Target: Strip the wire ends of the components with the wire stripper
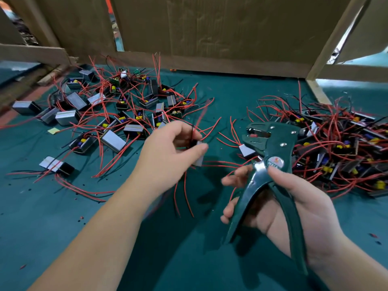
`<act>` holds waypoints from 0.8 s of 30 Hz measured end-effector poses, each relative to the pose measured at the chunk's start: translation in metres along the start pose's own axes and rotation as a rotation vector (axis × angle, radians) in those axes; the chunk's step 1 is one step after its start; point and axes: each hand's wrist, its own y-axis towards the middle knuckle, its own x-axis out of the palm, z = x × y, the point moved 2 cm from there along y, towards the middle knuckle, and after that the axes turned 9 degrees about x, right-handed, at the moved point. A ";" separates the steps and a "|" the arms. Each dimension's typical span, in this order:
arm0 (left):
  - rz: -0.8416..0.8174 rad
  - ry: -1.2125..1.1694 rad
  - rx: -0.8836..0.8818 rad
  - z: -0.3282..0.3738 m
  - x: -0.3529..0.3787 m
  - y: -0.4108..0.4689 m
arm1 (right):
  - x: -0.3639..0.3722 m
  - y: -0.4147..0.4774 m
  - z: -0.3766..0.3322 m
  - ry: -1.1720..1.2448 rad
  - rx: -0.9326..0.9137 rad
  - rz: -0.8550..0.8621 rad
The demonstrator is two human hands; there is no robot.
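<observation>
A green wire stripper (pixel 273 148) is held in the right hand (pixel 304 206), the grip wrapped round its spread handles, above the teal counter (pixel 63 217). A small grey component (pixel 198 161), blurred and apparently trailing red wires, is pinched in the left hand (pixel 165 156), beside heaped components (pixel 117 114).

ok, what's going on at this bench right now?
A person is stripping wire ends by hand. The right hand grips the green wire stripper by its handles, head pointing away. The left hand pinches one small component with red wires hanging below it, held apart from the stripper; no wire looks fed in yet. More components lie in a left pile and a right pile on the green mat.
</observation>
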 end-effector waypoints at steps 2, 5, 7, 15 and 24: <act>0.029 -0.359 -0.076 0.008 0.003 -0.001 | 0.003 -0.002 0.001 -0.001 0.033 -0.078; -0.023 -0.568 -0.113 0.017 0.011 -0.005 | 0.010 -0.004 0.000 -0.053 0.043 -0.202; -0.048 -0.536 -0.121 0.019 0.015 -0.008 | 0.011 0.002 0.000 -0.055 0.035 -0.224; -0.072 -0.596 -0.040 0.020 0.016 -0.007 | 0.005 -0.001 -0.004 -0.142 -0.052 -0.193; 0.279 0.703 0.207 0.008 -0.029 0.002 | -0.004 -0.008 -0.037 -0.086 -0.415 0.140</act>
